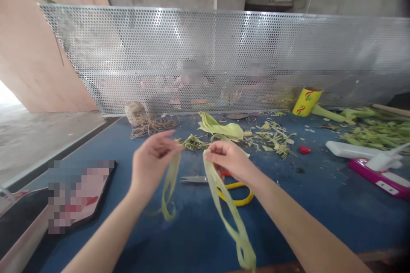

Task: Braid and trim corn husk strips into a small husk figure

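Observation:
Between thumb and fingertips, my left hand (156,151) pinches a thin pale-green corn husk strip (171,187) that curls down below it. A longer corn husk strip (221,204), looped at its lower end, hangs from my right hand (226,158), whose fingers are closed on its top. The two hands are a short way apart above the blue table. Beneath them lie scissors (238,192) with yellow handles, partly covered by the right hand and its strip. Just behind the hands are a broad corn husk leaf (221,128) and a small heap of green shreds (194,142).
A twine ball (135,113) with loose strands sits back left. A yellow roll (306,101) leans near the perforated metal screen (211,51). Husk scraps (278,136), a red object (304,149) and a purple power strip (381,177) are to the right. A dark-edged, blurred-out object (83,196) lies left.

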{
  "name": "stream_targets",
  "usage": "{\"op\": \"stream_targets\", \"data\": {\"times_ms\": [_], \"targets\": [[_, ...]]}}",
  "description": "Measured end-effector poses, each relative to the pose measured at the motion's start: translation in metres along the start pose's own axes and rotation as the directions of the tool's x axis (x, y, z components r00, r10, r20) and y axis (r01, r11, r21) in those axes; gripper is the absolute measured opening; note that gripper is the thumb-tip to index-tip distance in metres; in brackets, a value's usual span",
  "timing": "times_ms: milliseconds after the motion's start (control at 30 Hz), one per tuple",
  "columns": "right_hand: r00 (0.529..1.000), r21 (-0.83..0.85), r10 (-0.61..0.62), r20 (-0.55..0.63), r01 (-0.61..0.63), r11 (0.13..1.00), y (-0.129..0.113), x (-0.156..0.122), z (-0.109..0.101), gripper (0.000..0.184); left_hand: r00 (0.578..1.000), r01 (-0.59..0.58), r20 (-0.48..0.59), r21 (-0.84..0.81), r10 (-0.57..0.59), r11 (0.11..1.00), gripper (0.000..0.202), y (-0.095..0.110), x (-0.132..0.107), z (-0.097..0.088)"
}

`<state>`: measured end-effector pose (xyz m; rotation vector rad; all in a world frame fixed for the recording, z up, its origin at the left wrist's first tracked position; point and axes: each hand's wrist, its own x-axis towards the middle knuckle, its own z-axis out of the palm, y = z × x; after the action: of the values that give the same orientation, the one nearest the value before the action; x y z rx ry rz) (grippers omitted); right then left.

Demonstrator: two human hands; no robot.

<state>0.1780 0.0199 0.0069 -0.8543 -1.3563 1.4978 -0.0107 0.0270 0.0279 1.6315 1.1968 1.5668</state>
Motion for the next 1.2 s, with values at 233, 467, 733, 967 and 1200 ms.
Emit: {"op": "stream_targets", "data": {"times_ms": [233, 467, 733, 967, 1200], "targets": [[0.988, 0.035, 0.155, 0.004, -0.156, 0.987, 0.013, -0.001, 0.022, 0.034, 0.959, 0.153, 0.239, 0.004, -0.15, 0.988, 0.061, -0.017, -0.025, 0.026], [0.986, -0.078, 0.159, -0.059, -0.163, 0.983, 0.02, 0.001, 0.02, 0.033, 0.961, -0.059, 0.277, 0.104, 0.028, 0.993, 0.074, -0.019, -0.031, 0.022], [0.993, -0.22, 0.038, -0.112, -0.062, 0.973, 0.025, 0.004, 0.017, 0.029, 0.947, -0.125, 0.304, 0.053, 0.103, 0.991, 0.082, -0.019, -0.035, 0.02], [0.956, -0.338, -0.198, -0.217, 0.117, 0.934, 0.023, 0.0, 0.027, 0.018, 0.972, -0.098, 0.208, -0.071, 0.111, 0.993, 0.089, -0.014, -0.035, 0.021], [0.899, -0.287, -0.321, -0.296, 0.237, 0.928, 0.012, -0.003, 0.027, 0.012, 0.964, 0.152, 0.244, -0.177, -0.107, 0.972, 0.092, -0.006, -0.032, 0.024]]}}
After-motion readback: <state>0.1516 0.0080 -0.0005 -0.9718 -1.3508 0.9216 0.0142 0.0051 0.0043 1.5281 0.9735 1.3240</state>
